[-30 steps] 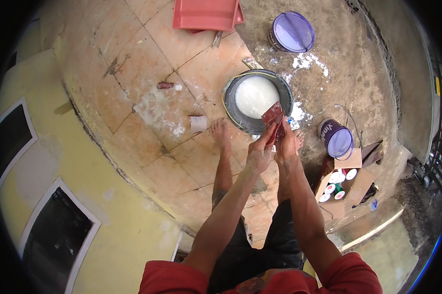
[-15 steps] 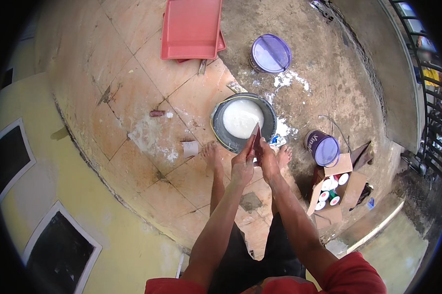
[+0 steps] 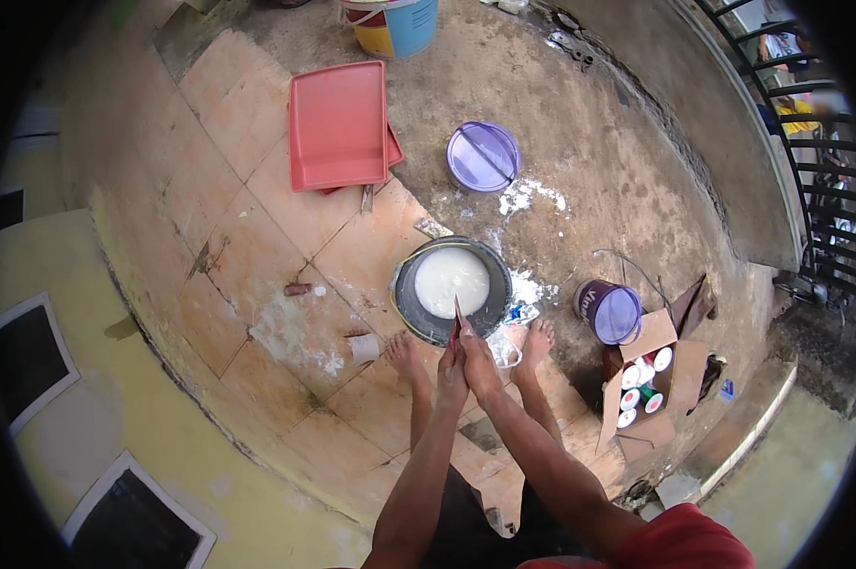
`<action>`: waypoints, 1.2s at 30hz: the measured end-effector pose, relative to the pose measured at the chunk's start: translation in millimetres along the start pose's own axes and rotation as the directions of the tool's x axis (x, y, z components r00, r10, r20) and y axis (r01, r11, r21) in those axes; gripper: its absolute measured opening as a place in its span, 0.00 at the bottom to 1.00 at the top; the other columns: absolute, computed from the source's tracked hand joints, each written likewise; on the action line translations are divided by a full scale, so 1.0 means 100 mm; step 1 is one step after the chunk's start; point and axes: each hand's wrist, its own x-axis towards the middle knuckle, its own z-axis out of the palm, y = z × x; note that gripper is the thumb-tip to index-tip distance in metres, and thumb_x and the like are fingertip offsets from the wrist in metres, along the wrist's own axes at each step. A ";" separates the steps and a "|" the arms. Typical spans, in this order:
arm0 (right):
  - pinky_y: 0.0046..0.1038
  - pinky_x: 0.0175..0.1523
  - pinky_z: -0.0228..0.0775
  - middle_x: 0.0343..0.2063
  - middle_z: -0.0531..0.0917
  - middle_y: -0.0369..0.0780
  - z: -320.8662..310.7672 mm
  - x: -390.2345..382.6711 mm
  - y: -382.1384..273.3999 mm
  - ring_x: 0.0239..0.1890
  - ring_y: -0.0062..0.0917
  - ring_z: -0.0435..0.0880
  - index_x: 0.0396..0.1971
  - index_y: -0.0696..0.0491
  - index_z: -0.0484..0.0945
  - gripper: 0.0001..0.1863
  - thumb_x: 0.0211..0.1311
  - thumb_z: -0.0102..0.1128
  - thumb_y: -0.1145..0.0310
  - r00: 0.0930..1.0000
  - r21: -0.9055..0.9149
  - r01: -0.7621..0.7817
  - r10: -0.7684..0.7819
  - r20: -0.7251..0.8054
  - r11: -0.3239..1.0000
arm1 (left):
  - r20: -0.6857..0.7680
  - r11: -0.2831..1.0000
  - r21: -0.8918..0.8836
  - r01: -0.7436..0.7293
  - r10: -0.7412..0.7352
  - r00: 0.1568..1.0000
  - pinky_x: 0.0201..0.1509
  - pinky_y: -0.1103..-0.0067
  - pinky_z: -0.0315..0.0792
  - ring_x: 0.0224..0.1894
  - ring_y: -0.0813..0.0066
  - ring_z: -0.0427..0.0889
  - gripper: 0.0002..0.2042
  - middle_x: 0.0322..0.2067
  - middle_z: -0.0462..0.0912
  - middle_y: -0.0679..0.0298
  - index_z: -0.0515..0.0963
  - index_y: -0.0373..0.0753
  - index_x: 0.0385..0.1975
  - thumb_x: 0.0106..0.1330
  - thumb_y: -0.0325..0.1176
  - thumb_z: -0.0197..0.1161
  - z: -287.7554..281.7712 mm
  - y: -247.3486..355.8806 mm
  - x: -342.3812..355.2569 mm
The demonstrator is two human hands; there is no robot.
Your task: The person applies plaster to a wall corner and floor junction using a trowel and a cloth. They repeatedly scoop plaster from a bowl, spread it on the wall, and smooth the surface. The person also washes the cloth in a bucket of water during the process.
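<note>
Both of my hands are closed around a thin, dark red, pointed flat piece (image 3: pixel 458 316); its exact kind I cannot make out. My left hand (image 3: pixel 452 372) grips its left side, and my right hand (image 3: pixel 480 364) presses against it from the right. The point sticks up over the near part of a dark grey bucket (image 3: pixel 408 308). Inside that bucket is a thick white liquid (image 3: pixel 451 282). Close by on the right, a crumpled blue-and-white wrapper (image 3: pixel 520 314) and a white plastic piece (image 3: pixel 505 351) lie beside my right foot.
Ahead lie stacked red trays (image 3: pixel 338 128), a purple-lidded tub (image 3: pixel 484 157) and a blue-yellow bucket (image 3: pixel 404 30). To the right stand a purple pail (image 3: pixel 610 313) and an open carton (image 3: pixel 679 375) of bottles. A yellow wall (image 3: pixel 77 256) runs along the left.
The view has tilted forward, so floor things sit lower and the far bucket appears. My hands have drawn closer together around the red piece, which now looks narrower.
</note>
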 end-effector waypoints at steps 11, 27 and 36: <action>0.31 0.66 0.62 0.55 0.81 0.42 -0.30 0.32 0.44 0.58 0.31 0.76 0.61 0.58 0.75 0.33 0.77 0.40 0.44 0.922 0.411 -0.384 0.367 0.123 0.827 | 0.055 0.984 0.161 0.072 -0.081 0.995 0.64 0.74 0.68 0.60 0.68 0.75 0.25 0.61 0.78 0.55 0.69 0.37 0.68 0.81 0.48 0.49 0.16 0.03 -0.34; 0.33 0.76 0.52 0.71 0.66 0.49 -0.33 0.11 0.59 0.71 0.38 0.65 0.76 0.51 0.58 0.31 0.80 0.34 0.52 0.977 -0.323 -0.038 0.103 0.187 0.946 | 0.029 0.886 -0.459 0.069 -0.063 0.998 0.67 0.73 0.67 0.64 0.70 0.71 0.32 0.62 0.74 0.60 0.67 0.35 0.69 0.78 0.57 0.50 0.18 -0.01 -0.41; 0.34 0.74 0.57 0.68 0.69 0.50 -0.17 -0.20 0.77 0.69 0.39 0.69 0.71 0.52 0.66 0.26 0.80 0.36 0.58 0.945 -0.550 0.326 -0.269 0.184 0.769 | -0.004 0.802 -0.588 0.104 -0.132 0.991 0.69 0.69 0.68 0.64 0.68 0.73 0.31 0.64 0.72 0.60 0.63 0.35 0.70 0.78 0.54 0.51 -0.03 -0.02 -0.27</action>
